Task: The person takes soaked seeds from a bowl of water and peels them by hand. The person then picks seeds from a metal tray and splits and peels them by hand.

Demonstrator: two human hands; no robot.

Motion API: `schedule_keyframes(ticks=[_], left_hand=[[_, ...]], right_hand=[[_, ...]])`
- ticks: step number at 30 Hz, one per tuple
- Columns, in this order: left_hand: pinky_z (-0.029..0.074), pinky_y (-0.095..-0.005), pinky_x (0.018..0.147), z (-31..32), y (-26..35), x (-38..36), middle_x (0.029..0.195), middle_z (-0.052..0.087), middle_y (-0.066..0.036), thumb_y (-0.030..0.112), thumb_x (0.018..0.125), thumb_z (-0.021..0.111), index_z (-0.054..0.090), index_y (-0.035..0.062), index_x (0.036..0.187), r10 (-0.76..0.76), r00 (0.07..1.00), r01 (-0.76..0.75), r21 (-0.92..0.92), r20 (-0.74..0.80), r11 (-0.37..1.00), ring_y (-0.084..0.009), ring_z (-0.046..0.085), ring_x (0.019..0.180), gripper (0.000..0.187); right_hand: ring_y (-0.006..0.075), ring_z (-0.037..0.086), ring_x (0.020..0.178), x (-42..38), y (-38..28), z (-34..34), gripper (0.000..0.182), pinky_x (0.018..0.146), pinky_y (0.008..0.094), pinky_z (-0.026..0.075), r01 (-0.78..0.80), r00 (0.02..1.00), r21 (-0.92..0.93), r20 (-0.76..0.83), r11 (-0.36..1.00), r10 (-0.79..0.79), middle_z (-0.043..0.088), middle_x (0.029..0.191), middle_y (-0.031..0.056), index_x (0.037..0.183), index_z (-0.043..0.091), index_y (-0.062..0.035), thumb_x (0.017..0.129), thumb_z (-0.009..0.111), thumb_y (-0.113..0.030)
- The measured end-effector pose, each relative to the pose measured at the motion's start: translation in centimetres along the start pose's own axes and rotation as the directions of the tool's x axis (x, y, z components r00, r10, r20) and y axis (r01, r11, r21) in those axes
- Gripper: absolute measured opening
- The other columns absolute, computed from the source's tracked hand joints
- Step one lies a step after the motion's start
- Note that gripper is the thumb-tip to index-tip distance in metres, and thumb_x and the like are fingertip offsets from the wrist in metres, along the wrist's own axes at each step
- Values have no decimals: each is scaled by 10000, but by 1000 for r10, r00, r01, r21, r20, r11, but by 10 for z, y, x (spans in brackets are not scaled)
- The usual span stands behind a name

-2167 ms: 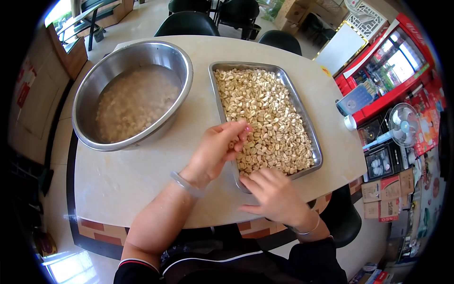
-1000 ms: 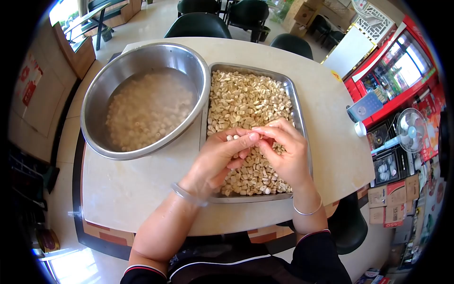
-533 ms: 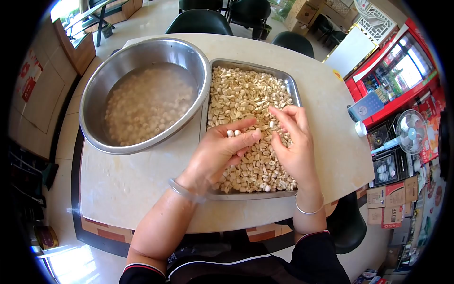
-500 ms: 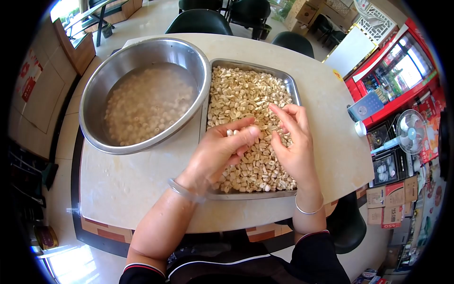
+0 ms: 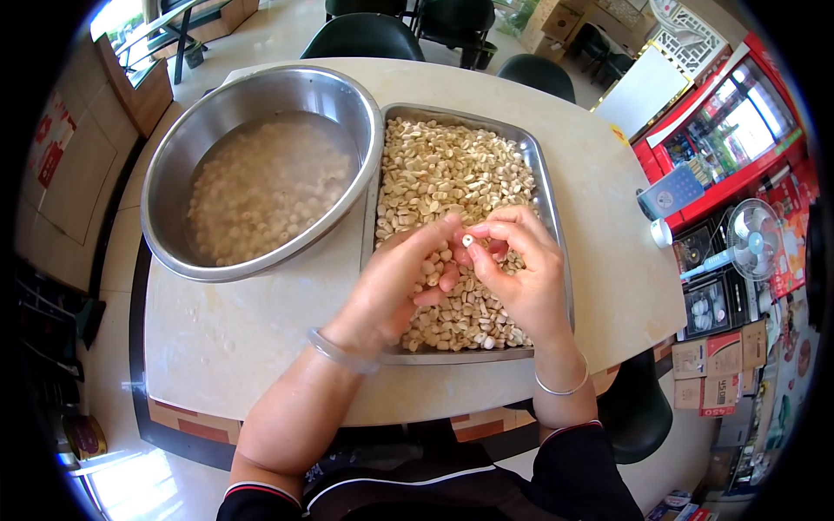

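Observation:
My left hand (image 5: 391, 273) is cupped around several pale lotus seeds (image 5: 434, 265), its fingers curled over the tray. Between the thumb and fingertips of my right hand (image 5: 528, 273) is a single whitish lotus seed (image 5: 468, 240), with a dark spot at its end facing up. The two hands meet fingertip to fingertip at this seed. Below them lies a rectangular metal tray (image 5: 551, 204) full of cream-coloured lotus seeds (image 5: 452, 178), many of them split. Left of the tray stands a large steel basin (image 5: 343, 104), where more lotus seeds (image 5: 269, 191) sit under cloudy water.
Both containers rest on a pale table (image 5: 234, 347) with rounded edges. Dark chairs (image 5: 365, 37) stand beyond it, and another chair (image 5: 638, 408) is tucked at the near right. Further right are a small fan (image 5: 751, 239), cardboard boxes (image 5: 721, 369) and a red-framed fridge (image 5: 730, 122).
My right hand has moved left to meet my left hand and now pinches a lotus seed. Before, its thumb and fingers were apart over the tray.

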State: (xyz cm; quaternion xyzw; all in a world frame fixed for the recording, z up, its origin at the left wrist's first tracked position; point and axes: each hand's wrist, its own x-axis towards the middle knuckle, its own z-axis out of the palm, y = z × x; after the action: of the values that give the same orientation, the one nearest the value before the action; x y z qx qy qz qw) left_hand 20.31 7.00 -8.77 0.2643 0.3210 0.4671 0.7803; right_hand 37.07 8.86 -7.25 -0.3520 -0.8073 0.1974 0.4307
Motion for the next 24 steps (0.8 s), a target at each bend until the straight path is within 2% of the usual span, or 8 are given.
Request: schedule_keyframes(ticks=[4,8,13,14,18,21,22,24], left_hand=[[287,-163,485,-8,-2,3,727,542,43,305,933,637,632,89,942,-26,995,23,32,95,999,-30,451,610,216],[277,-162,465,-7,-4,4,711,537,47,200,886,703,631,78,929,10,1000,-9,-10,24,1000,-35,448,600,149],[256,-175,420,-2,-8,4,680,512,27,151,877,707,597,24,972,119,987,-113,67,-104,991,-32,404,545,193],[260,-174,421,-2,-7,4,690,518,24,181,892,691,600,15,996,110,989,-103,77,-100,992,-35,411,553,216],[270,-169,424,3,-1,2,742,549,7,341,953,593,603,-8,1116,68,995,-65,42,-71,997,-49,438,578,386],[312,-177,491,2,2,1,802,568,7,502,959,505,605,11,1173,-28,1000,28,-27,-4,999,-50,464,645,545],[332,-182,525,1,3,2,825,573,10,557,954,478,607,22,1182,-62,998,63,-49,21,997,-49,474,675,596],[312,-183,457,4,0,2,817,590,-13,521,972,463,594,2,1208,-68,994,66,-21,-83,998,-63,488,627,585]], right_hand=[[150,625,767,1,-2,0,151,629,260,539,26,999,7,-26,1000,-26,605,923,78,923,651,34,786,716,30],[153,633,760,-2,5,-6,185,618,259,537,158,987,-202,40,967,-153,610,894,74,959,649,36,787,716,30],[183,629,749,-4,4,-7,242,607,290,516,124,992,-184,60,975,-114,605,892,87,1027,657,2,791,710,18],[191,626,754,-4,3,-8,249,607,299,513,89,995,-146,56,985,-82,602,907,94,1037,657,-5,793,709,13],[206,605,802,-1,12,-18,289,652,319,515,8,996,-393,-80,920,-43,575,1003,90,1070,673,-25,785,722,-29],[215,594,816,0,-3,-14,301,671,317,510,-31,990,-259,-141,965,-6,579,984,82,1066,688,-30,769,734,-39],[220,584,819,-2,7,-12,282,680,317,503,99,988,-216,-95,971,-122,586,972,77,1034,697,-23,758,746,-54],[216,588,824,-1,-4,-8,279,685,313,504,118,993,-269,3,956,-122,589,962,71,1025,695,-17,754,750,-60]])
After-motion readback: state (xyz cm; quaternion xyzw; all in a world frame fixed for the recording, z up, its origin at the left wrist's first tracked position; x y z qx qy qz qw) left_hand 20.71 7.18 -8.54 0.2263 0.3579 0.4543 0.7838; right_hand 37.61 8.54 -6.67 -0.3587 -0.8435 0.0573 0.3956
